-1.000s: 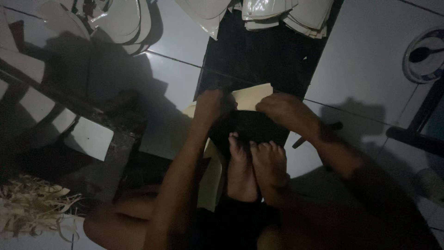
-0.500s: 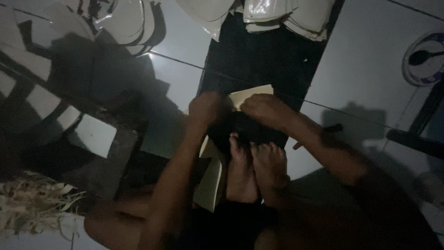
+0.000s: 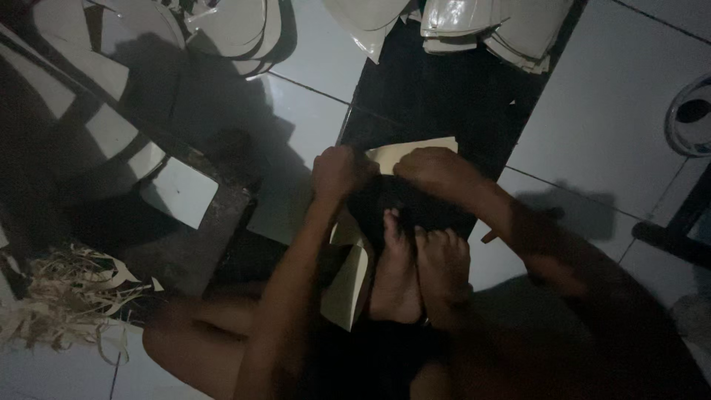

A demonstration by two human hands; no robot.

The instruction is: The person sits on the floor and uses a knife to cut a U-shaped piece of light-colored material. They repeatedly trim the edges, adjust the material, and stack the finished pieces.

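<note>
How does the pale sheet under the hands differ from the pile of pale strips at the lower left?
The pale sheet is one flat, smooth-edged piece; the pile of strips is many thin, curled, tangled pieces. The sheet lies on the dark board, under the left hand and right hand; the strips lie loose on the tiled floor, touched by no hand. Both are a similar cream colour.

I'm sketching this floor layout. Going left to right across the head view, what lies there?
Pile of pale shavings → dark block with a pale face → left hand → right hand on the cream sheet → round white object.
</note>
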